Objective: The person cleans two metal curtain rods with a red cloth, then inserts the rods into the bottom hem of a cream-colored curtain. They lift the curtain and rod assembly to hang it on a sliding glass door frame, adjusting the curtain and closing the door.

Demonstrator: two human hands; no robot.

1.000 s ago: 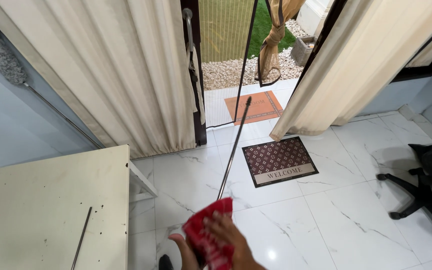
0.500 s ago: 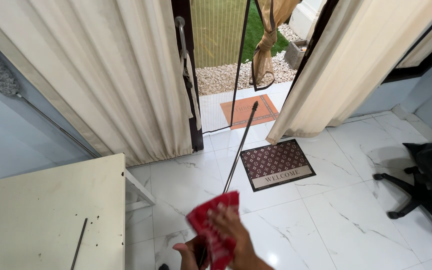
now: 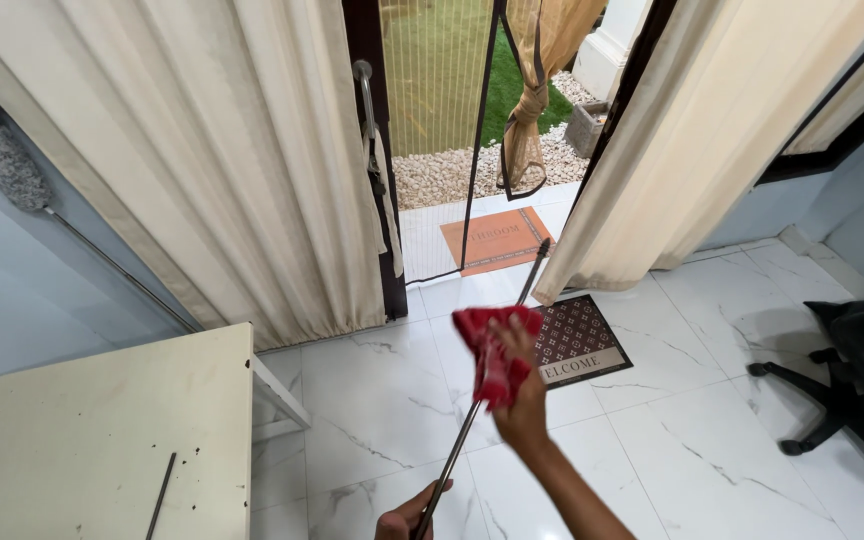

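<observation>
Here, a white tabletop (image 3: 102, 440) sits at left; your left hand (image 3: 407, 518) grips the low end of a slanted metal rod (image 3: 482, 390), while your right hand (image 3: 522, 400) presses a red cloth (image 3: 492, 350) around it, above the marble floor (image 3: 672, 420).

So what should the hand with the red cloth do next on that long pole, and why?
Probably slide the red cloth further up the pole toward its far tip. The right hand has the cloth wrapped around the pole's middle, the left hand steadies the near end, and the stretch beyond the cloth is uncovered.
</observation>
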